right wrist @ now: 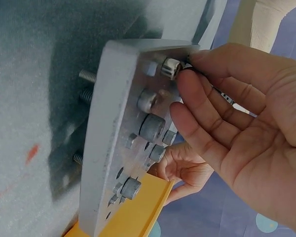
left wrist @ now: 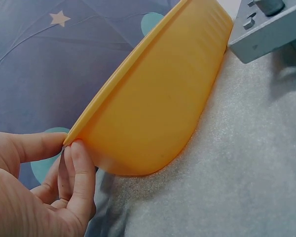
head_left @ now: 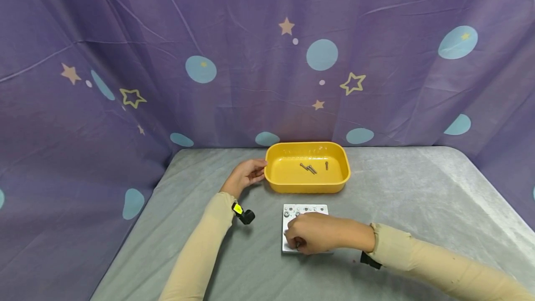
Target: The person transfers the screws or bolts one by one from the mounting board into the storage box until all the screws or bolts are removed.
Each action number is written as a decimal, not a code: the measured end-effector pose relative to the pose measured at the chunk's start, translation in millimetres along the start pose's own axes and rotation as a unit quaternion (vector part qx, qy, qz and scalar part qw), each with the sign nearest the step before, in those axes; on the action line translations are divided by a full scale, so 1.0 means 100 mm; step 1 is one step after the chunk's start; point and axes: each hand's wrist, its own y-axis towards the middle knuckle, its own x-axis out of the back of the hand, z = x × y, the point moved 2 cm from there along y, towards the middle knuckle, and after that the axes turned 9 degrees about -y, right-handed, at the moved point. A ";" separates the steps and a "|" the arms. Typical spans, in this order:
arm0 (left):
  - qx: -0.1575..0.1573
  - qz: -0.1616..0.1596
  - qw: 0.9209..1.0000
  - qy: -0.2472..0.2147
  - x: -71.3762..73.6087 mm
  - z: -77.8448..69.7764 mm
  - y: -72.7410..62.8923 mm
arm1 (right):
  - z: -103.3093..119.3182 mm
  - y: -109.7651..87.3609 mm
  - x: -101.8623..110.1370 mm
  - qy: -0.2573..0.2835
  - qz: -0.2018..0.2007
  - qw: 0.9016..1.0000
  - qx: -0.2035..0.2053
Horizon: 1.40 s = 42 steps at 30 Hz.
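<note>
My left hand (head_left: pixel 247 174) pinches the left rim of a yellow plastic tray (head_left: pixel 307 188), thumb on one side and fingers on the other. Several small metal screws (head_left: pixel 310 169) lie inside it. Nearer me is a flat silver metal plate (right wrist: pixel 96 143) with holes and socket-head bolts (right wrist: pixel 152 127) of different sizes; threaded ends (right wrist: pixel 87 76) stick out beneath. Over the plate's near left corner, my right hand (head_left: pixel 314 233) has its thumb and index fingertips at the head of a bolt (right wrist: pixel 171 68), pinching it. From the head, that hand covers much of the plate.
A grey cloth covers the table (head_left: pixel 401 189). Behind it hangs a purple curtain (head_left: pixel 251 59) with stars and dots, close to the tray's far side. Reddish marks (right wrist: pixel 32 153) show on the cloth beside the plate.
</note>
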 end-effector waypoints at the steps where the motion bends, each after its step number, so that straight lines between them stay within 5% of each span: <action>1: 0.000 0.000 1.000 -0.001 0.00 0.00 0.00 | 0.00 0.00 0.00 0.001 0.000 1.000 -0.001; 42: 0.004 -0.015 1.000 -0.001 -0.01 -0.02 -0.01 | -0.01 -0.02 0.21 0.020 -0.019 0.999 0.017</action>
